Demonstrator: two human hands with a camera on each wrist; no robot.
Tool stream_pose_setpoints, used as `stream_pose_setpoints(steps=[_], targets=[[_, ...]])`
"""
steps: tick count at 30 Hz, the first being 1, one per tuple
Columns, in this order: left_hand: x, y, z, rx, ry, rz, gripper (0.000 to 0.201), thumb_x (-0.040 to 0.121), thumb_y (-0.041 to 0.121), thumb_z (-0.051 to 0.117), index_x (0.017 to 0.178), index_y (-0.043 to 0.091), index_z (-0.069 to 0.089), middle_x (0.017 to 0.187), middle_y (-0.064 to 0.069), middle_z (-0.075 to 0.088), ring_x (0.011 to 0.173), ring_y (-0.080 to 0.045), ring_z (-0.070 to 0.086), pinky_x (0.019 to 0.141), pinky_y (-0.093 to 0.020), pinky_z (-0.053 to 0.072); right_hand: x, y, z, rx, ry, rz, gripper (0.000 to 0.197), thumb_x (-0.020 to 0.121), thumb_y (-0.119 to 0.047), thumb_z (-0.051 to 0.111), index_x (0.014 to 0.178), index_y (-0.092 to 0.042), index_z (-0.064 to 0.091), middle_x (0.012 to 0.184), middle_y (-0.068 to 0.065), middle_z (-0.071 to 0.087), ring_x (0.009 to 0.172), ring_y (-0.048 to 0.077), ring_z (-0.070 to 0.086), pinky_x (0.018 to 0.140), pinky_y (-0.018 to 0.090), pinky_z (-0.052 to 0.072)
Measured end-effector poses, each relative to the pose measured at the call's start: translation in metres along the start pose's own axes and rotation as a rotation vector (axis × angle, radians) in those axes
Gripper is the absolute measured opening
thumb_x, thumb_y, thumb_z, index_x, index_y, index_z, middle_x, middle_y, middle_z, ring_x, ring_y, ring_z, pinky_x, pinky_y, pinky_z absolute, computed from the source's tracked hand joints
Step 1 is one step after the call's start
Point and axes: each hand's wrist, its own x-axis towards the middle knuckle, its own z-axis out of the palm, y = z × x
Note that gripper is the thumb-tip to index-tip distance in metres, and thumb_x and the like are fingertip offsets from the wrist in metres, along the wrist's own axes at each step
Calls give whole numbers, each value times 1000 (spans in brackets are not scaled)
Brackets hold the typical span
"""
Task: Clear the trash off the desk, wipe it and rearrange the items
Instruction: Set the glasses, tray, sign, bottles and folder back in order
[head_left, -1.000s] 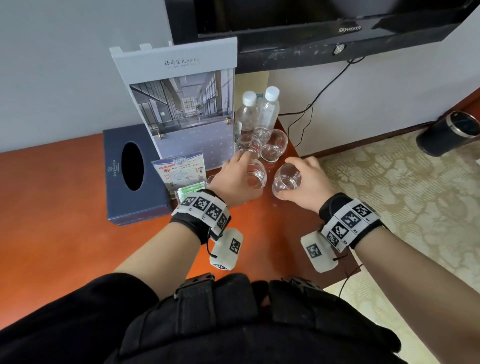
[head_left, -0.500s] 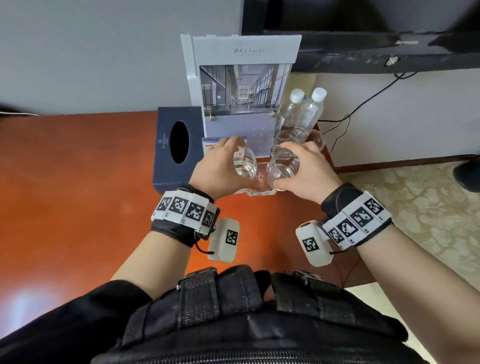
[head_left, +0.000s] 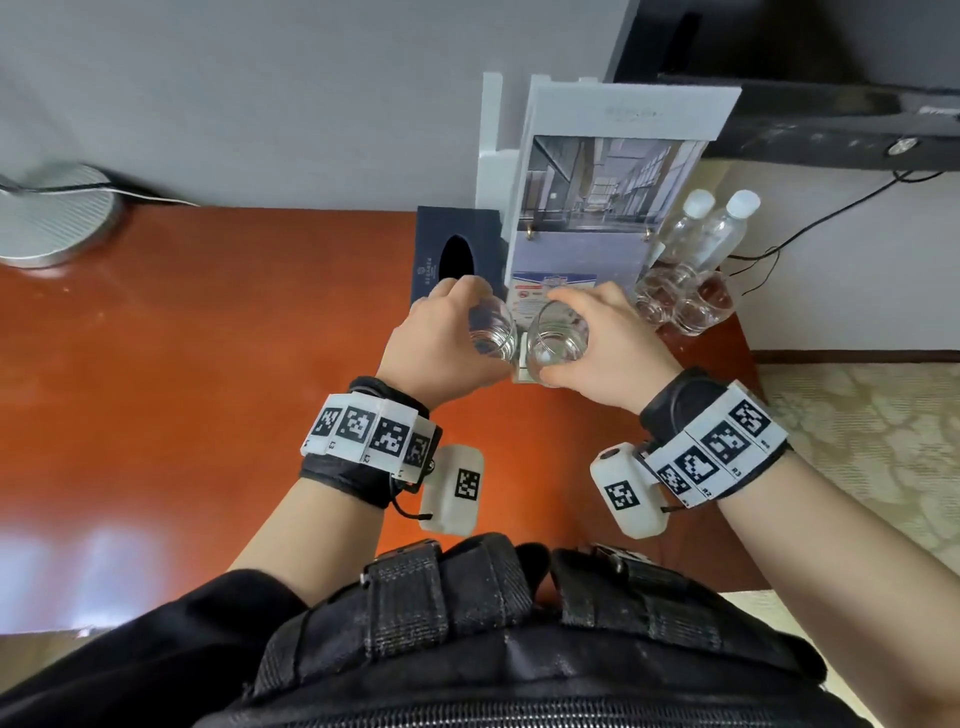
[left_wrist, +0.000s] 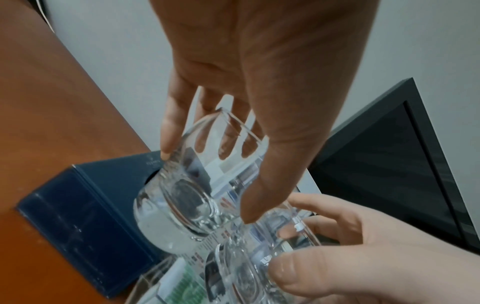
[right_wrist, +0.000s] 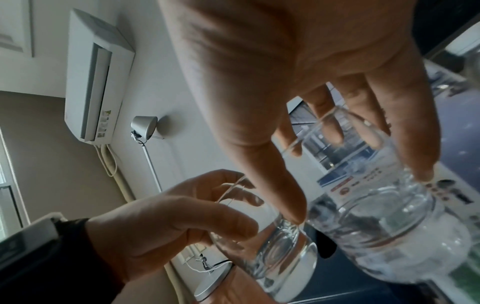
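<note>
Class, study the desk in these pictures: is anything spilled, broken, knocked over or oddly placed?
Nothing stands out. The left hand holds one glass and the right hand another glass, both empty and unbroken. The bottles, tissue box and booklet stand tidily, and the desk looks dry.

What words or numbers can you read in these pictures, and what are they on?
"L3", "L2": tiny, on the left wristband.
"R3", "R2": tiny, on the right wristband.
Too blurred to read: the heading on the display board, the logo on the tissue box, the print on the small card, the brand on the TV.
</note>
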Motion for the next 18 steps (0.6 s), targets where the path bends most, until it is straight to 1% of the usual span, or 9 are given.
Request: stream_pose_setpoints(steps=[1, 4, 6, 9, 13, 18], targets=[[-2, -6, -7, -2, 6, -7, 65, 62, 31, 76, 120, 27, 48, 117, 9, 50, 107, -22, 51, 83, -40, 50, 1, -9, 3, -1, -4, -7, 84, 68, -35, 77, 141, -33, 36, 132, -1, 35, 117, 22, 48, 96, 37, 45], [-9, -24, -29, 15, 27, -24, 67, 62, 33, 76, 122, 28, 47, 119, 8, 50, 106, -22, 51, 83, -41, 50, 3, -35, 11, 13, -13, -35, 84, 68, -34, 78, 141, -32, 36, 133, 0, 35, 121, 22, 44, 96, 32, 42], [-16, -36, -44, 23, 48, -39, 68, 62, 33, 76, 123, 29, 46, 118, 8, 49, 105, -22, 52, 82, -41, 50, 5, -54, 17, 11, -12, -52, 83, 69, -34, 78, 141, -31, 37, 131, 0, 37, 120, 22, 44, 97, 33, 43], [-27, -55, -70, 16, 71, -64, 70, 61, 34, 76, 123, 29, 45, 118, 7, 50, 105, -23, 52, 83, -42, 50, 7, -86, 27, -6, -20, -76, 82, 69, -34, 77, 140, -32, 37, 128, -1, 38, 116, 21, 47, 94, 36, 45], [-45, -90, -106, 27, 119, -97, 69, 61, 34, 77, 122, 30, 46, 120, 8, 50, 105, -22, 53, 83, -40, 50, 13, -133, 44, -58, -32, -111, 83, 69, -36, 77, 141, -32, 36, 132, 1, 38, 120, 24, 45, 95, 37, 45], [-66, -136, -146, 43, 153, -138, 66, 61, 35, 75, 121, 31, 46, 119, 9, 50, 104, -20, 53, 82, -39, 50, 18, -190, 73, -51, -53, -146, 83, 68, -35, 77, 141, -33, 36, 132, 0, 37, 118, 21, 46, 92, 36, 47]])
